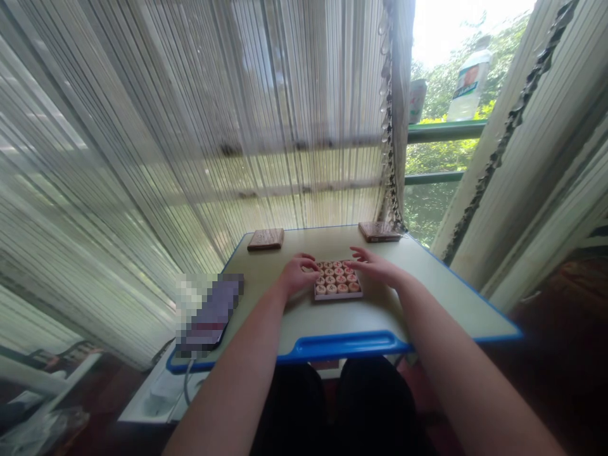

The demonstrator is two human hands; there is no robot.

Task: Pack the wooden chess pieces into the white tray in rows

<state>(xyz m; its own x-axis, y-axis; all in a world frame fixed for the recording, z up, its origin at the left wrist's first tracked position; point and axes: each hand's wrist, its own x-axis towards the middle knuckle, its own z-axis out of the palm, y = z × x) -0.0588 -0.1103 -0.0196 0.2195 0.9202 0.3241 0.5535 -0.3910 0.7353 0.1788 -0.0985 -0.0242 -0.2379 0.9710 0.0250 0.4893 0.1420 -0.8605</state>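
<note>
A shallow white tray [338, 296] sits on the table in front of me, with rows of round wooden Chinese chess pieces [341, 278] packed in it. Characters in dark and red show on their tops. At the tray's left edge is my left hand [299, 272], its fingers curved and apart, the tips at or just above the nearest pieces. My right hand [374, 265] is at the far right corner with fingers spread; one finger reaches over the pieces there. Whether either hand's fingertips touch a piece is too small to tell.
Two brown boxes [266, 239] [380, 231] lie at the table's far corners. A blurred-out phone [209, 316] with a cable lies at the left edge. The pale table [441, 304] has a raised blue front lip. String curtains hang behind; a bottle [470, 82] and can stand by the window.
</note>
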